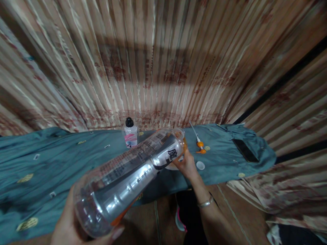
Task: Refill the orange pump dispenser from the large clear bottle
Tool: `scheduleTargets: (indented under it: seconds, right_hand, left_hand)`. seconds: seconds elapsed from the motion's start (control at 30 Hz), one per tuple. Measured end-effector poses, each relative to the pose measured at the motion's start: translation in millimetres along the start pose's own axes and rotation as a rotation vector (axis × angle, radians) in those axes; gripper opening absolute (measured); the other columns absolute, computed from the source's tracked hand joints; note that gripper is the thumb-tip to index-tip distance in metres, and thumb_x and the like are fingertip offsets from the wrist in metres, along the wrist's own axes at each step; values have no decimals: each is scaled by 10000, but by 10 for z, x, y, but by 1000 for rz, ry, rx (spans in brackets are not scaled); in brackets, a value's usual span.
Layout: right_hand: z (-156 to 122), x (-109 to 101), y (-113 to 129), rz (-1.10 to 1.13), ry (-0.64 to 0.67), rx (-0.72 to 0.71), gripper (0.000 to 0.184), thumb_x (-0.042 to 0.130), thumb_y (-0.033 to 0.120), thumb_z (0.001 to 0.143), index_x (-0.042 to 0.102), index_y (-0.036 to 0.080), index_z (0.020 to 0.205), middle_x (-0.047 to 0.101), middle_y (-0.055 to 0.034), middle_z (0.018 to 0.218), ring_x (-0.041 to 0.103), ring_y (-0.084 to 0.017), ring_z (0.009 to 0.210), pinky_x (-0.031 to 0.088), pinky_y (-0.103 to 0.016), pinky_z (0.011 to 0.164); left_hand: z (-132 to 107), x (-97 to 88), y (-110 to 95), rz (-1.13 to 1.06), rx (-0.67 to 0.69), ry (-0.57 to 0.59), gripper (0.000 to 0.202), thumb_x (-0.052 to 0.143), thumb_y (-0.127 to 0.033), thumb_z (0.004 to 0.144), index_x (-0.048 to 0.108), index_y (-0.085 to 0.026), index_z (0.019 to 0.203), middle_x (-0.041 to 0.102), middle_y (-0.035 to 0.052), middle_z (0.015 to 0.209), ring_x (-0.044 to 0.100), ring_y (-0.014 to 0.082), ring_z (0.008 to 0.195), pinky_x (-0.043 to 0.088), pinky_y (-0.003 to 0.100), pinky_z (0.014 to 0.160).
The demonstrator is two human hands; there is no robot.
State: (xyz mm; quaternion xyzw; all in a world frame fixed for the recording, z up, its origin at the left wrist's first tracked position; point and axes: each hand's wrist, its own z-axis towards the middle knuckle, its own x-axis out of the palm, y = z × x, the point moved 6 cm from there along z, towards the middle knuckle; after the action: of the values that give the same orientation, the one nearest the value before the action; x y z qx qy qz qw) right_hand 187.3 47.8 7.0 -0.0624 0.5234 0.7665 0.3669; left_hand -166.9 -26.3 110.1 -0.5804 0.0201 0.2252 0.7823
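Note:
A large clear plastic bottle (127, 177) with a silver label and black characters slants across the view, its base near me and its far end over the table. My left hand (74, 221) is closed around the base. At the far end, my right hand (188, 165) is closed beside an orange-yellow part (185, 144); its fingertips and what they grip are partly hidden behind the bottle. Beneath that hand a pale, flat thing (171, 166) shows in part. To its right lie a pump dispenser top (200, 144) with orange parts and a thin tube, and a small white cap (200, 165).
A clear bottle (131, 136) with a black cap and pink label stands upright at the back. A dark phone (245, 150) lies on the right of the table's green cloth (84, 163). Patterned curtains (153, 68) hang right behind the table.

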Motion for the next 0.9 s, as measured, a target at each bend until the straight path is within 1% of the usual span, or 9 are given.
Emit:
scheduleTargets:
  seconds: [0.1,0.23,0.3,0.4,0.47,0.53,0.6,0.7,0.9]
  right_hand:
    - [6,-1,5,3,8,2,689,804,404,788,556,216,1402,808,-112,1183,808,-310,1025,671,-432,868]
    - [10,-3,16,4,10,4,681,800,407,792,560,230,1403,808,-104,1183,809,-308,1016,671,-436,871]
    - [9,-6,21,6,7,-5,671,793,412,798,559,224,1397,806,-110,1184,807,-311,1028,670,-437,873]
    - [6,-5,18,6,12,-5,631,780,420,808,572,217,1369,811,-104,1139,809,-305,996,668,-432,864]
    - [4,-5,9,0,15,11,613,783,421,805,582,220,1349,815,-92,1103,809,-298,968,665,-424,851]
    - [4,-7,2,-5,14,26,622,789,421,796,582,217,1346,817,-90,1094,807,-293,959,662,-413,840]
    - [5,-5,2,-7,16,32,624,792,424,790,583,210,1338,817,-92,1092,806,-290,954,658,-402,832]
    - [8,-5,3,-14,11,28,603,787,422,793,591,208,1322,814,-91,1078,802,-283,942,654,-392,829]
    - [8,-4,-10,-21,3,5,580,768,414,802,586,215,1315,806,-96,1074,797,-290,942,656,-408,831]
  left_hand:
    - [2,12,-22,-33,-77,17,793,958,-442,425,722,-375,1179,815,18,1107,813,378,1029,694,448,831]
    - [3,11,-71,-23,-104,8,761,946,-486,416,710,-383,1132,801,16,1118,801,393,1083,643,503,969]
    - [1,17,-66,-24,-118,19,759,942,-487,427,702,-376,1139,807,20,1136,801,394,1085,636,515,981]
    - [-3,15,-45,-16,-104,23,785,939,-453,436,700,-350,1177,815,37,1148,807,388,1072,639,490,962]
    - [-7,10,-32,-12,-77,23,807,945,-468,446,702,-336,1205,805,51,1168,802,388,1094,596,498,1023]
    - [-13,9,-16,-21,-65,24,834,955,-540,462,701,-336,1230,793,59,1200,793,382,1123,535,502,1083]
    - [-18,13,-6,-35,-69,32,879,965,-595,461,698,-338,1257,795,65,1229,792,367,1135,530,470,1074]
    - [-18,20,-11,-41,-74,45,942,986,-597,445,699,-312,1296,807,80,1258,797,356,1143,565,413,1018]
    - [-9,30,-11,-32,-128,63,1016,978,-618,424,701,-279,1341,799,103,1317,779,395,1189,552,474,1060]
